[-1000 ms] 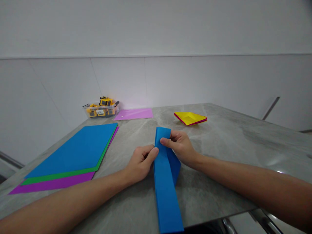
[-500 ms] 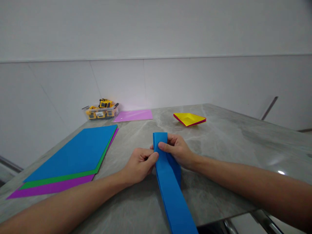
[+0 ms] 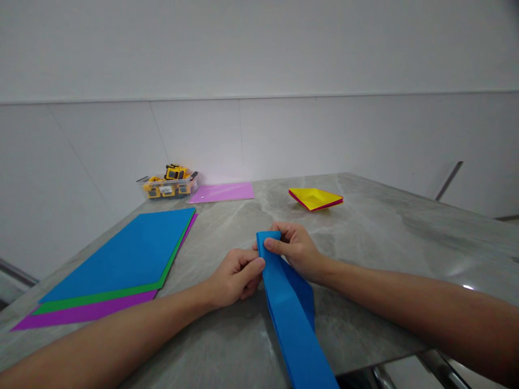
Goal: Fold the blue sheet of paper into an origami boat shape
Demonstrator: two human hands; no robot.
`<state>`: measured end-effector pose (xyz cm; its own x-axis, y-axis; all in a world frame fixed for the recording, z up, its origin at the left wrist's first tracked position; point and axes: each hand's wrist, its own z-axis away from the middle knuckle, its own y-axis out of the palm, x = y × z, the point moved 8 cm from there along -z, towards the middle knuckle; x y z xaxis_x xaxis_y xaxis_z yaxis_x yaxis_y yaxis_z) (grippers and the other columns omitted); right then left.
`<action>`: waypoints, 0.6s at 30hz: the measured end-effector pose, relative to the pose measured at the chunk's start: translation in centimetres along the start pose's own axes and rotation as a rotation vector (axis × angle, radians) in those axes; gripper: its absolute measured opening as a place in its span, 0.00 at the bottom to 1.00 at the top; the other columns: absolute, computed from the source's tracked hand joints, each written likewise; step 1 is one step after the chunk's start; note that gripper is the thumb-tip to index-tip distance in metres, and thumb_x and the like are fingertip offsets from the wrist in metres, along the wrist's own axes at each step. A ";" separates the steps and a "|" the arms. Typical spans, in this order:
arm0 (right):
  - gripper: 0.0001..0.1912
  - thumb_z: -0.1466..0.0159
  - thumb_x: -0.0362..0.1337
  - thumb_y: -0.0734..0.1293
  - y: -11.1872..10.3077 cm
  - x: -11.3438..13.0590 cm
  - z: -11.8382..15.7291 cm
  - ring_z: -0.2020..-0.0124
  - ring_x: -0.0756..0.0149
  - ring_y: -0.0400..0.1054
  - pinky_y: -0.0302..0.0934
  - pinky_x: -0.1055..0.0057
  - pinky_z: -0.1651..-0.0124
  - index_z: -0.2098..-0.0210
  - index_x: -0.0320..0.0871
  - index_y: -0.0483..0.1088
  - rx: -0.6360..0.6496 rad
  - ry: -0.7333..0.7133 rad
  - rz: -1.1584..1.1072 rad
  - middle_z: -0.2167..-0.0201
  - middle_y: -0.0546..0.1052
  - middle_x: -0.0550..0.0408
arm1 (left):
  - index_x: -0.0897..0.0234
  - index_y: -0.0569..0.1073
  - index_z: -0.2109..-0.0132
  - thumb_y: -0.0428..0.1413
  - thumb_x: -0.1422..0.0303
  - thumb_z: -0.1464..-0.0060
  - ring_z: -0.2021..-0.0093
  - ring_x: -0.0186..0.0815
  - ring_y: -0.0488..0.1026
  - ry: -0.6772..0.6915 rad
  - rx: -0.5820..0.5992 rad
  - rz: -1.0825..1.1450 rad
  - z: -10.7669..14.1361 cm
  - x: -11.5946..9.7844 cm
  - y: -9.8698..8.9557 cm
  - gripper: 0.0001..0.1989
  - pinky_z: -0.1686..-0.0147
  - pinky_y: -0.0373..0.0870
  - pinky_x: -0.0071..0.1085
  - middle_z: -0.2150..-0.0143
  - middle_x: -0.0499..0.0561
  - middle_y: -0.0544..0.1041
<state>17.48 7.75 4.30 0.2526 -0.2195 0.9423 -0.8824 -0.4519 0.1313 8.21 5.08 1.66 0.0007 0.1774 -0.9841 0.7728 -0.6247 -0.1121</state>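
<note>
A folded blue paper strip (image 3: 290, 313) runs from the middle of the table down past its front edge, with another blue layer showing along its right side. My left hand (image 3: 239, 274) pinches the strip's left edge near its far end, thumb on top. On the other side, my right hand (image 3: 295, 249) grips the far end, its thumb pressing on the upper face and its fingers behind. The fingertips under the paper are partly hidden.
Large blue, green and purple sheets (image 3: 125, 256) lie stacked at the left. Behind them are a clear bin (image 3: 168, 189) of yellow toy pieces and a pink sheet (image 3: 223, 192). A folded yellow and red paper shape (image 3: 315, 198) rests at the back.
The far end of the blue strip has tilted and lowered slightly towards me. Its right-hand layer has spread further right. Both hands keep their hold.
</note>
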 end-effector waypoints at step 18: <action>0.16 0.46 0.46 0.74 0.3 0.8 0.0 0.72 0.69 0.64 0.59 0.73 0.70 0.71 0.41 0.68 -0.021 -0.061 0.051 0.73 0.73 0.57 | 0.63 0.61 0.81 0.54 0.46 0.49 0.87 0.24 0.52 0.012 -0.148 -0.054 -0.4 -0.2 -0.8 0.27 0.87 0.47 0.23 0.87 0.40 0.55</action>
<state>17.40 7.43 5.06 0.2301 -0.2943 0.9276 -0.9028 -0.4205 0.0906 7.87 5.87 2.03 -0.0370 0.2174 -0.9754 0.8567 -0.4956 -0.1430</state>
